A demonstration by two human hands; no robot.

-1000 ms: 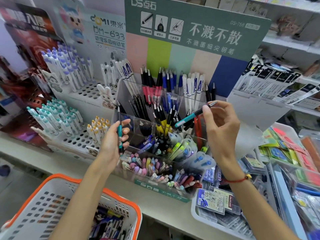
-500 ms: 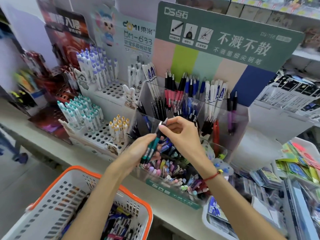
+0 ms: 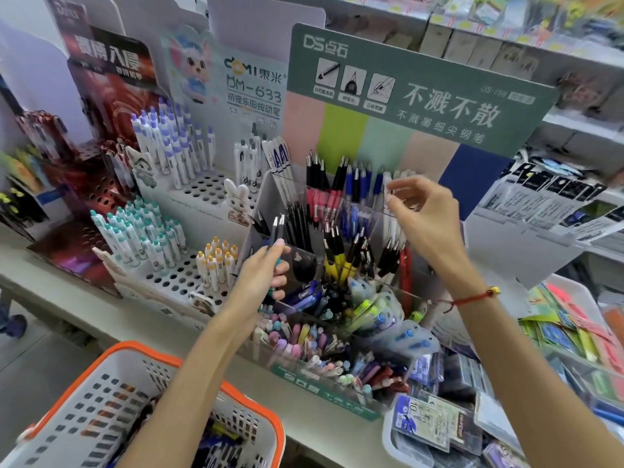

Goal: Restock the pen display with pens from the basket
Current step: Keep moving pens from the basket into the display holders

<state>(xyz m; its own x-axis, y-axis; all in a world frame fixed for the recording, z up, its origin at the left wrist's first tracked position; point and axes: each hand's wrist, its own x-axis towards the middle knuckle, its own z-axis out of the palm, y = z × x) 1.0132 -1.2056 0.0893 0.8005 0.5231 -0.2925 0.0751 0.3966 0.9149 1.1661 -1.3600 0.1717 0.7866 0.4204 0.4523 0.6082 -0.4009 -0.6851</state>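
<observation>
1. My left hand [image 3: 260, 278] grips two teal-barrelled pens [image 3: 277, 236] together, thumb and fingers curled round the lower barrels. Only the dark clip ends show above the thumb.

2. The pens stand nearly upright, tilted slightly away from me, tips pointing down into the hand. That long axis already matches the way the stocked pens sit.

3. They hang directly over the left compartment in the middle tier of the clear acrylic pen display [image 3: 305, 261], just beside a row of black pens [image 3: 299, 228] leaning in the tier behind.

4. My right hand [image 3: 422, 214] is raised over the back tier, near the white pens [image 3: 393, 211]. Its thumb and forefinger are drawn close together, but motion blur stops me telling whether they pinch anything; the other fingers are loosely bent.

5. The left hand is plainly the nearer one to the open slot. I judge the coming move to be a short straight drop, then letting go.

6. The risk, as I see it: the compartment wall lies just under my fingers, so the tips could catch the edge if I tilt further.

7. The orange-rimmed basket [image 3: 256, 410] sits low at my left, well apart from the display, with more pens [image 3: 216, 447] inside, so restocking is only partly done.
</observation>
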